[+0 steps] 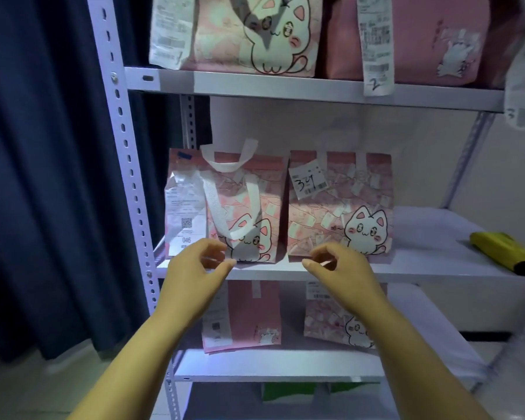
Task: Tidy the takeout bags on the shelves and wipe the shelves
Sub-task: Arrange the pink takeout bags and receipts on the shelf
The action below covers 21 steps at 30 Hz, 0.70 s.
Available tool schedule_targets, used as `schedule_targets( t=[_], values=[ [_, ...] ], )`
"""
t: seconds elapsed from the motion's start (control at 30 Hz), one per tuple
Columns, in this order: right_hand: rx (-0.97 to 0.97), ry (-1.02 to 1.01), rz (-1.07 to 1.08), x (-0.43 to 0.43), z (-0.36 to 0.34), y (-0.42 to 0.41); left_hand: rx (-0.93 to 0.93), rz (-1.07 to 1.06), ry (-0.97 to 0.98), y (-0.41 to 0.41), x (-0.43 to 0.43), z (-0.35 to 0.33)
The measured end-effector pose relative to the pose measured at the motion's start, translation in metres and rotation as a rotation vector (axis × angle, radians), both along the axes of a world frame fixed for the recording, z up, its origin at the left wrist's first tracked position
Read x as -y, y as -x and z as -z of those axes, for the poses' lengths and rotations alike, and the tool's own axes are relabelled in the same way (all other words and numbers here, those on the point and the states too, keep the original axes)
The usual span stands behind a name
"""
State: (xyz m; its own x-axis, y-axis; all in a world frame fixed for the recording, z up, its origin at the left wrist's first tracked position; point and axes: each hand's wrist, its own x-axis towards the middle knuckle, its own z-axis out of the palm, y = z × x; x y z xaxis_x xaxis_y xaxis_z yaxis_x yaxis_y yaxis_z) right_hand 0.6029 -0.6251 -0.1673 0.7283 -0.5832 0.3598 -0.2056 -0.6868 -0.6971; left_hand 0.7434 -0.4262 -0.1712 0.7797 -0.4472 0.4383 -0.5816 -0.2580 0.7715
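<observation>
Two pink takeout bags with a white cat print stand side by side on the middle shelf. The left bag has white handles and a receipt marked 046. The right bag carries a tag marked 324. My left hand hovers in front of the left bag's lower edge, fingers curled and apart, holding nothing. My right hand hovers in front of the right bag's lower edge in the same way. Neither hand clearly touches a bag.
A yellow and black cloth lies at the right of the middle shelf. More pink bags with receipts stand on the upper shelf and the lower shelf. A dark blue curtain hangs left of the perforated upright.
</observation>
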Motion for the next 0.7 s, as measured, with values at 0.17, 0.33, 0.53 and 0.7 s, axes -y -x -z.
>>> schedule_targets(
  t=[0.17, 0.33, 0.53, 0.7],
  values=[
    [0.016, -0.089, 0.136, 0.043, 0.016, 0.020, -0.021, 0.012, -0.006, 0.012, 0.036, 0.015],
    [0.104, -0.153, 0.202, 0.087, 0.021, 0.037, -0.020, 0.002, 0.022, 0.026, 0.078, 0.021],
    [0.175, -0.159, 0.203, 0.133, 0.028, 0.043, -0.061, -0.062, 0.100, 0.042, 0.123, 0.028],
    [0.273, -0.147, 0.184, 0.161, 0.032, 0.040, -0.084, -0.123, 0.158, 0.048, 0.150, 0.035]
  ],
)
